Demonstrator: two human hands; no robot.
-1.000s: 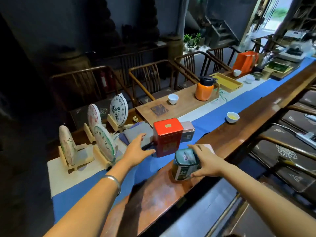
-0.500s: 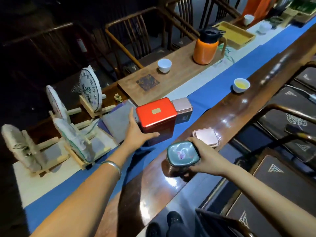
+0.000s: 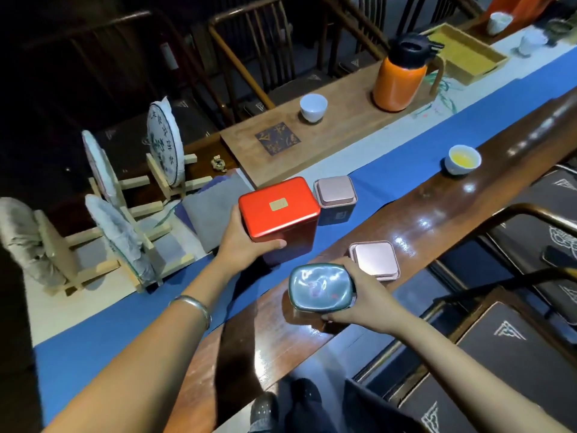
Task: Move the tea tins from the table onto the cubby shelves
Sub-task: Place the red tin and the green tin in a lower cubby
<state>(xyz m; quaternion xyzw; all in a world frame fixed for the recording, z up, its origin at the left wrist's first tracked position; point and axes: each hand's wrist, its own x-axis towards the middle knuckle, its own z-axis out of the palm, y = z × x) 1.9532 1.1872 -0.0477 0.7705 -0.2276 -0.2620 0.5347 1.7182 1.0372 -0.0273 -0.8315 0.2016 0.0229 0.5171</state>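
Gripping the red tin (image 3: 279,210) from its left side, the left hand (image 3: 242,242) is wrapping its thumb across the near face while the fingers are curling round the far side; the tin is standing upright on the blue runner (image 3: 406,157) of the long table (image 3: 468,214). The right hand (image 3: 352,295) is clasping the green tin (image 3: 320,287) from the right, fingers and thumb curled round its body, with the tin standing on the bare polished wood near the table's near edge. Just behind the right hand a pink-lidded tin (image 3: 374,259) is sitting on the same wood, touching or almost touching the knuckles. A second pink-lidded tin (image 3: 335,198) is standing on the runner right beside the red tin's far right corner. A silver bangle (image 3: 192,307) is circling the left wrist. Further along, an orange flask (image 3: 398,78) and a white cup (image 3: 313,107) are resting on a wooden tea board (image 3: 343,126), and a cup of yellow tea (image 3: 462,159) is sitting at the runner's edge. Wrapped tea cakes (image 3: 165,139) are leaning on wooden stands at the left
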